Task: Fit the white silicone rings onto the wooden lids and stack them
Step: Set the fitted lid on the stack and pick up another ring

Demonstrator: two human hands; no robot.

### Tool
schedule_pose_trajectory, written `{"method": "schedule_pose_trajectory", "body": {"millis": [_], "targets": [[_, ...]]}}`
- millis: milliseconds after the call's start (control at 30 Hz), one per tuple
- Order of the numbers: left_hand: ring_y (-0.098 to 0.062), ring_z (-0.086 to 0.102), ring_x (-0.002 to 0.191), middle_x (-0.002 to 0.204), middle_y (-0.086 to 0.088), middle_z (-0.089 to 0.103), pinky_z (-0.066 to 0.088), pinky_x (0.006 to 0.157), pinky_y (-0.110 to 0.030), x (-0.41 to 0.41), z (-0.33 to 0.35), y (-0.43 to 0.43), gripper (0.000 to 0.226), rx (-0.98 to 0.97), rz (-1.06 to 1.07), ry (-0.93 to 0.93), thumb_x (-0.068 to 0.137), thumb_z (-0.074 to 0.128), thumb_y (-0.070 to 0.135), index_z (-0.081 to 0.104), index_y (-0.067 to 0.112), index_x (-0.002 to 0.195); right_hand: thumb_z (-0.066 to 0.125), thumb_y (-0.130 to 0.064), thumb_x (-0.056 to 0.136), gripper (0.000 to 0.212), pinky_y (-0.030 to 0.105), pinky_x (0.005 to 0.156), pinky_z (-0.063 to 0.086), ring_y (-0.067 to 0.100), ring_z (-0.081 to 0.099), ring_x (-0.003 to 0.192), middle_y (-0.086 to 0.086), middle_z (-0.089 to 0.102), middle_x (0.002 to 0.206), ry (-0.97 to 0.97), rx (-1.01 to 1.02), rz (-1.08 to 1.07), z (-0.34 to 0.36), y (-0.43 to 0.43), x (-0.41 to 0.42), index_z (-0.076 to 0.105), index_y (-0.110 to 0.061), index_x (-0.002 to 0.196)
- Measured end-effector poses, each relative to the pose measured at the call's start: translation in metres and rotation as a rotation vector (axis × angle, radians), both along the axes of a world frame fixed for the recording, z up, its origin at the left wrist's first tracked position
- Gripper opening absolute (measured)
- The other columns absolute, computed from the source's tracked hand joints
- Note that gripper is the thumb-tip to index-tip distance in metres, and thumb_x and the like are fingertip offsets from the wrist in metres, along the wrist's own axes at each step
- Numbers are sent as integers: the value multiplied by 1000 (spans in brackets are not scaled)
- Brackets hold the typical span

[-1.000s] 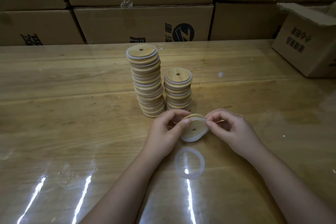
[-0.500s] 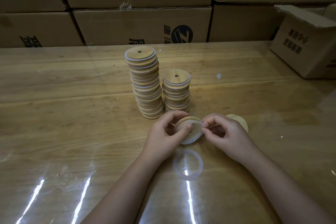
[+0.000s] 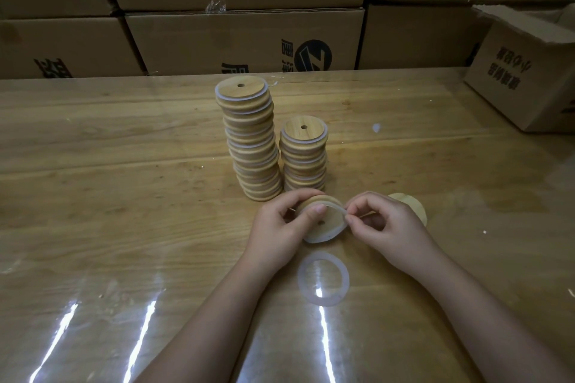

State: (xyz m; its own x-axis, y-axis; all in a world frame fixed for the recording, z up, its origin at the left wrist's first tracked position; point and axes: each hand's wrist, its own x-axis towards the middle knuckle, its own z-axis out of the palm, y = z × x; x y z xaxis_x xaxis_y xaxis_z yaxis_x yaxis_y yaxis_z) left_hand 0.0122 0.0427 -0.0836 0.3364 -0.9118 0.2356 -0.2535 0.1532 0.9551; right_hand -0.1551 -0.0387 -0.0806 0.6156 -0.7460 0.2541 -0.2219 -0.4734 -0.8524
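My left hand (image 3: 280, 225) grips a tilted wooden lid (image 3: 323, 225) just above the table, thumb pressed on its face. A white silicone ring (image 3: 337, 211) lies partly around that lid's rim, and my right hand (image 3: 381, 227) pinches the ring at the lid's right edge. A second loose white ring (image 3: 300, 278) lies flat on the table in front of my hands. Another bare wooden lid (image 3: 410, 204) lies behind my right hand, partly hidden. Two stacks of ringed lids stand behind: a tall leaning stack (image 3: 249, 140) and a shorter stack (image 3: 304, 155).
The wooden table (image 3: 124, 196) has a glossy clear cover with light glare near the front. Cardboard boxes (image 3: 242, 40) line the far edge. An open cardboard box (image 3: 525, 78) sits on the table at the right.
The lid in my hands has tilted further and my right fingers have worked along the ring's edge. The bare lid behind my right hand has come into view.
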Motion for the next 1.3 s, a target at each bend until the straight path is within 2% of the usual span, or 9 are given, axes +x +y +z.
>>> {"method": "schedule_pose_trajectory", "body": {"millis": [100, 233, 400, 533, 633, 733, 900, 1100, 1300], "targets": [[-5, 66, 86, 90, 11, 72, 52, 77, -26, 0, 0, 0, 14, -1, 4, -13, 78, 67, 29, 69, 32, 91, 64, 0, 81, 11, 24, 70, 50, 9, 59, 76, 2, 62, 83, 31, 12, 9, -1, 0, 1, 62, -11, 78], [-11, 64, 86, 91, 6, 72, 51, 76, -32, 0, -1, 0, 16, -2, 35, -97, 78, 66, 32, 68, 37, 93, 65, 0, 81, 18, 14, 68, 46, 2, 57, 73, -1, 61, 81, 16, 52, 1, -4, 1, 0, 60, -17, 75], [-7, 65, 91, 93, 6, 72, 50, 80, -22, 2, -1, -1, 20, -22, 20, 22, 79, 65, 26, 70, 21, 98, 67, 2, 79, 21, 14, 70, 46, 7, 59, 76, 0, 62, 81, 20, 7, 26, -7, 3, 3, 61, -17, 73], [-24, 65, 90, 97, -3, 71, 52, 80, -38, 3, -3, -1, 23, -18, 47, 92, 79, 66, 27, 67, 18, 101, 65, 4, 79, 18, 13, 69, 45, 8, 59, 77, 1, 62, 83, -14, -25, 3, -9, 4, 4, 62, -13, 75], [-21, 64, 84, 94, -5, 70, 51, 73, -43, 3, -4, -1, 21, 15, 52, 133, 76, 72, 22, 64, 19, 96, 67, 1, 80, 14, 13, 69, 47, 7, 61, 79, 0, 63, 88, -70, 19, 5, -10, 4, 3, 62, -12, 80], [-17, 62, 82, 88, -6, 67, 52, 70, -44, 2, -4, -1, 22, 24, 31, 132, 73, 74, 17, 59, 17, 89, 70, -6, 79, 18, 15, 68, 50, 6, 62, 80, -3, 64, 89, -102, 16, -50, -11, 4, 4, 61, -21, 83], [-31, 63, 85, 91, -14, 66, 51, 72, -53, -1, -2, 0, 22, 29, 27, 63, 76, 76, 10, 59, 13, 90, 67, -4, 81, 29, 20, 67, 52, 8, 64, 80, -7, 67, 89, -94, -48, -111, -11, 2, 2, 60, -32, 81], [-19, 64, 83, 89, -5, 67, 54, 72, -44, -1, -3, -2, 22, 21, 49, -37, 80, 72, 7, 58, 19, 90, 66, -1, 80, 29, 11, 65, 47, 5, 63, 79, -13, 67, 91, -120, -102, -167, -10, 3, 4, 60, -29, 78], [-21, 65, 87, 91, -5, 68, 55, 72, -43, 0, -5, -3, 24, 24, 42, -57, 80, 71, 5, 57, 22, 90, 65, -2, 80, 25, 15, 64, 50, 5, 63, 77, -12, 67, 90, -102, -87, -209, -11, 3, 5, 59, -25, 76]]}}
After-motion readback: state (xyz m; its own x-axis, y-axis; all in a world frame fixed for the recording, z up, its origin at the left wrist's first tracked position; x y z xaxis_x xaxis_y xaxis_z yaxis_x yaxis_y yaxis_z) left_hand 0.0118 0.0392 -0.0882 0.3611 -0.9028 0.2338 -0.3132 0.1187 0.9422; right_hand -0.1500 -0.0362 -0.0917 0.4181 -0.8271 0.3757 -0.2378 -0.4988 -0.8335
